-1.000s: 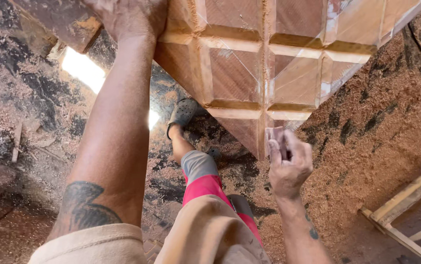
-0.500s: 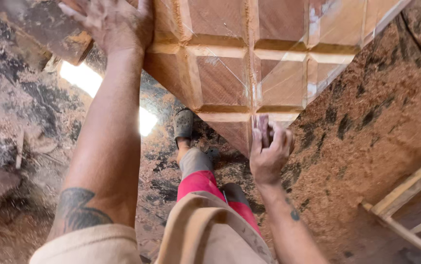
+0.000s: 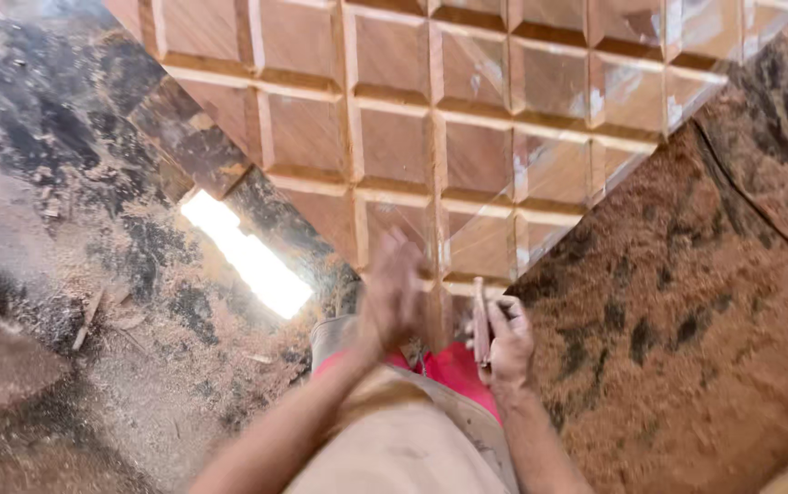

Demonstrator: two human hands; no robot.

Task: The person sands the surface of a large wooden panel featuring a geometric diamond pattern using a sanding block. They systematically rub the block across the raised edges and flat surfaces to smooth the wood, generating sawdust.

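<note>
Since earlier, left hand (image 3: 394, 297) is dropping to the wooden panel (image 3: 467, 137), blurred, grip unclear; right hand (image 3: 503, 338) is gripping sandpaper (image 3: 480, 320) above sawdust floor (image 3: 705, 348).

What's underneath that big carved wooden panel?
Beside and below the wooden panel, a floor thick with sawdust and a bright sunlit patch. Whatever lies directly beneath the panel is covered; both hands hide its near corner.

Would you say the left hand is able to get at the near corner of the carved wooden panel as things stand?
Probably yes: the left hand, blurred, already lies over the near corner of the carved wooden panel, with nothing between them. The right hand holds a sanding piece just beside it.
</note>
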